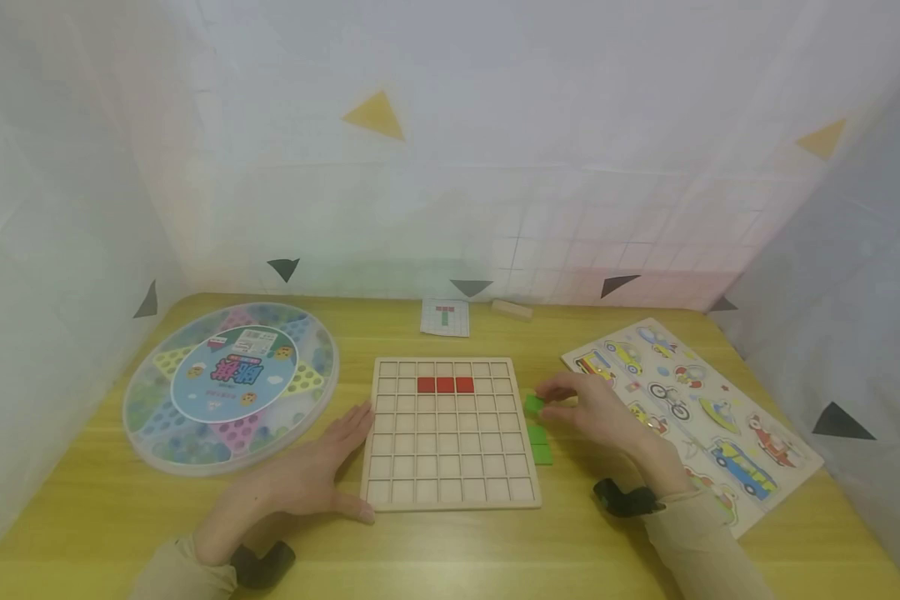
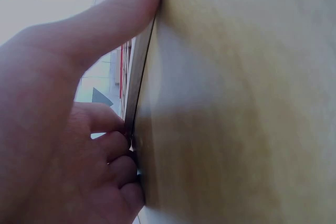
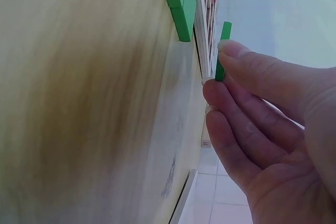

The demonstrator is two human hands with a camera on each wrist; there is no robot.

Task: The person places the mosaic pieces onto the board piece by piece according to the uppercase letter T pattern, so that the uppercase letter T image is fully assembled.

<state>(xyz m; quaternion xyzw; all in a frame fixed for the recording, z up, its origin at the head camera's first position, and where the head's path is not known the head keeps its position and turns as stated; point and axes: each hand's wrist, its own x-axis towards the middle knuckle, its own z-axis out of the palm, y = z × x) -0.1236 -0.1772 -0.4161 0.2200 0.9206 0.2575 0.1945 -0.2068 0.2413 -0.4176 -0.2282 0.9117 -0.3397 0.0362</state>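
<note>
A square wooden grid board (image 1: 450, 503) lies flat on the table, with a row of red tiles (image 1: 446, 385) in its second row from the far side. My left hand (image 1: 307, 475) rests along the board's left edge, thumb at the near corner and fingers stretched forward. Just beyond the board's right edge, my right hand (image 1: 596, 417) pinches a green square tile (image 3: 224, 30) between thumb and fingertips, raised off the table. Two more green tiles (image 1: 542, 454) lie beside that edge, nearer to me.
Behind the board lie a small card (image 1: 457, 325) printed with a red and green T and a wooden block (image 1: 512, 310). A round game box (image 1: 232, 454) sits at left. A vehicle puzzle board (image 1: 776, 500) lies at right, partly under my right forearm.
</note>
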